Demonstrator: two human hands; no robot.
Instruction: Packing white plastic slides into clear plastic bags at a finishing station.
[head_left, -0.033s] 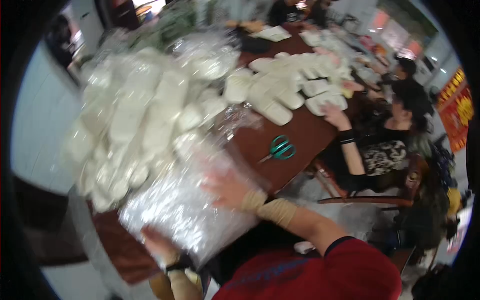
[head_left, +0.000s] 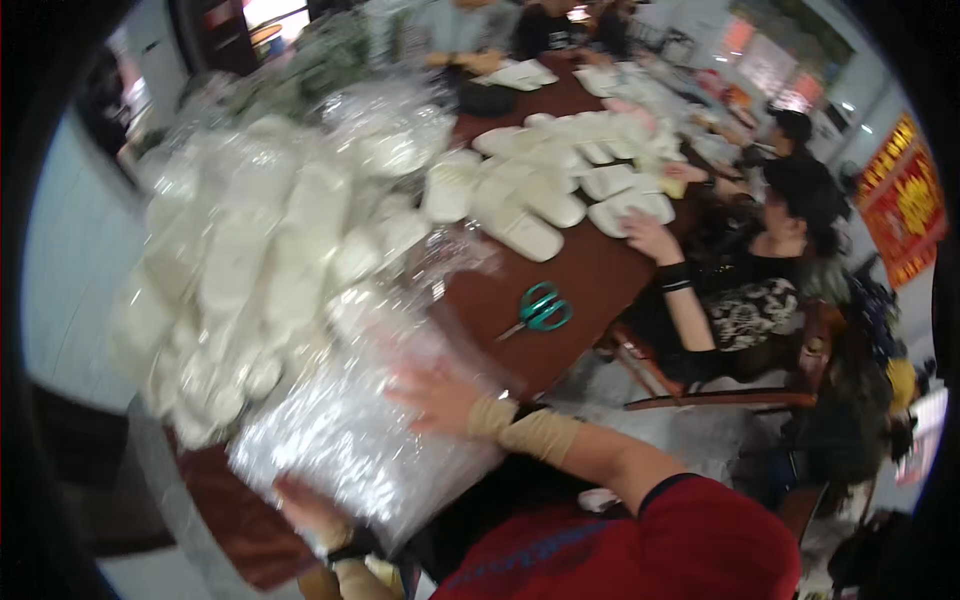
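Note:
A stack of clear plastic bags [head_left: 330,440] lies across the near edge of the table, shiny and crinkled. My right hand [head_left: 435,395], taped at the wrist, rests on its right side with fingers stretched out, somewhat blurred. Against the near left edge of the stack is my left hand [head_left: 312,512], its fingers extended and partly smeared. Beyond the bags rises a big heap of off-white slippers [head_left: 235,260], many wrapped in clear plastic. Green-handled scissors [head_left: 540,308] lie on the table to the right of the stack.
Unwrapped white slippers [head_left: 525,225] are laid in rows along the brown table [head_left: 500,290]. A seated co-worker's hand [head_left: 650,238] touches a slipper on the right. A wooden chair [head_left: 720,400] stands at the right table edge. More people sit farther along.
The whole scene has shifted slightly left in the view. Both my hands keep their places on the plastic bags.

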